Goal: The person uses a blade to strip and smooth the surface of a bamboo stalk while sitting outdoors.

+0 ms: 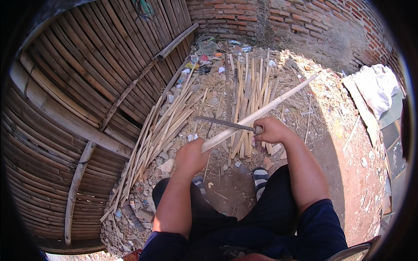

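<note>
Dark sleeve (322, 224) at four o'clock; right fingers (265, 125) grasp a knife (220, 122), left fingers (199, 145) a pale strip (278, 100), apparently for shaving, the next stroke calling for steady support.

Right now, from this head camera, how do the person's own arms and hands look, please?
The left hand and right hand are bare, without gloves. The forearms are uncovered, with no watch or cable visible. The dark navy sleeves are short, ending near the elbows, with no marking that I can make out.
</note>
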`<action>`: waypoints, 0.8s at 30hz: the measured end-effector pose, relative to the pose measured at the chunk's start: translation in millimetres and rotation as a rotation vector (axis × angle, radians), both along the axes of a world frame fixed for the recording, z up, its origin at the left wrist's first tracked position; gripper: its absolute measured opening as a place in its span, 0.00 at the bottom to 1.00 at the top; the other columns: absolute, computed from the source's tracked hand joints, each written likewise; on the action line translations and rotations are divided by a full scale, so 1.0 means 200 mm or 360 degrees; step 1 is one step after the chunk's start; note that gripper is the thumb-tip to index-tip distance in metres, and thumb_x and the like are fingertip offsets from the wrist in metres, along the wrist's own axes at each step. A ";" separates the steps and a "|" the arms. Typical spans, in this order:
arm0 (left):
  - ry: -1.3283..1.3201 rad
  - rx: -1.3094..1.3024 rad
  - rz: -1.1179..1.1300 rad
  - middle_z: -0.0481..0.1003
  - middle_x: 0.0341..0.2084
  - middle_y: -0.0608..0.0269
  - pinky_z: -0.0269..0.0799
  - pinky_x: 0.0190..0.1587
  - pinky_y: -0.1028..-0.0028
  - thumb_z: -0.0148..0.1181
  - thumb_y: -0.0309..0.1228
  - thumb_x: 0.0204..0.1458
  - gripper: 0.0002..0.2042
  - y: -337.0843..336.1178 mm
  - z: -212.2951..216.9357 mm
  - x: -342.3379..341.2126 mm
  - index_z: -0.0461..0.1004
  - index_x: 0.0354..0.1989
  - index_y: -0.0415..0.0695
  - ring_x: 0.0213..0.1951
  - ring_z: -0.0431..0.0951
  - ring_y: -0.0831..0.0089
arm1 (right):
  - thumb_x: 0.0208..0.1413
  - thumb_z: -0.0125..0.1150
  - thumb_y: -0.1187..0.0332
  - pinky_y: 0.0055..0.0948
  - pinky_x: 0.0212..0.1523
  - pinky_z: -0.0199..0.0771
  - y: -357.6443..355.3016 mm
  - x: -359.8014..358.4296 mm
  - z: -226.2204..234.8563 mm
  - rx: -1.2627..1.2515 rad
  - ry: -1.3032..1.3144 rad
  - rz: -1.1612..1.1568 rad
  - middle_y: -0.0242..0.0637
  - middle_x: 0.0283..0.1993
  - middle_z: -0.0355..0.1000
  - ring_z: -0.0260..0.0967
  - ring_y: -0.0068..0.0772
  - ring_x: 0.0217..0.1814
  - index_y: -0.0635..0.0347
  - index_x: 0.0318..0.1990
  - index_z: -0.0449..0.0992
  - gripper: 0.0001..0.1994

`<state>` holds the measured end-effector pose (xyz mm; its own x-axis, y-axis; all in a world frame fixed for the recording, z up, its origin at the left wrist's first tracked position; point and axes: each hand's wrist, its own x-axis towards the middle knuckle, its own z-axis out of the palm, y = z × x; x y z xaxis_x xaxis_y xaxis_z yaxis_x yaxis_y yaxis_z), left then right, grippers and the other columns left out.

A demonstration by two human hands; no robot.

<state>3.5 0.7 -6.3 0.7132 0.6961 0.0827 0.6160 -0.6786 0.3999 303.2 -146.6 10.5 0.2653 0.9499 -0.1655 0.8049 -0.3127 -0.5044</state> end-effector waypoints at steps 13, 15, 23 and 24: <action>0.0005 0.0016 -0.0021 0.84 0.33 0.48 0.77 0.43 0.49 0.69 0.44 0.58 0.15 -0.01 0.00 0.00 0.82 0.42 0.44 0.40 0.84 0.43 | 0.48 0.81 0.53 0.45 0.46 0.78 0.01 0.02 -0.07 0.0035 -0.0058 0.0051 0.50 0.39 0.81 0.81 0.52 0.45 0.59 0.46 0.84 0.24; 0.0006 0.0009 -0.0023 0.84 0.33 0.48 0.77 0.43 0.49 0.70 0.44 0.58 0.15 0.00 -0.01 0.00 0.82 0.42 0.44 0.39 0.84 0.43 | 0.48 0.81 0.52 0.45 0.47 0.78 0.01 0.01 -0.07 0.0016 -0.0065 0.0053 0.50 0.40 0.82 0.81 0.53 0.46 0.59 0.47 0.84 0.24; 0.0045 -0.0029 -0.0030 0.83 0.32 0.48 0.77 0.43 0.49 0.70 0.44 0.58 0.15 -0.01 0.02 0.01 0.82 0.41 0.45 0.39 0.83 0.43 | 0.48 0.82 0.52 0.45 0.48 0.78 0.02 0.01 -0.08 -0.0001 -0.0063 0.0078 0.50 0.40 0.82 0.81 0.52 0.46 0.60 0.48 0.84 0.25; 0.0056 -0.0030 -0.0024 0.83 0.32 0.48 0.77 0.43 0.49 0.70 0.44 0.58 0.15 -0.01 0.02 0.01 0.82 0.41 0.45 0.39 0.83 0.43 | 0.48 0.82 0.52 0.45 0.48 0.78 0.02 0.01 -0.09 0.0007 -0.0059 0.0084 0.50 0.41 0.82 0.81 0.52 0.47 0.60 0.48 0.84 0.25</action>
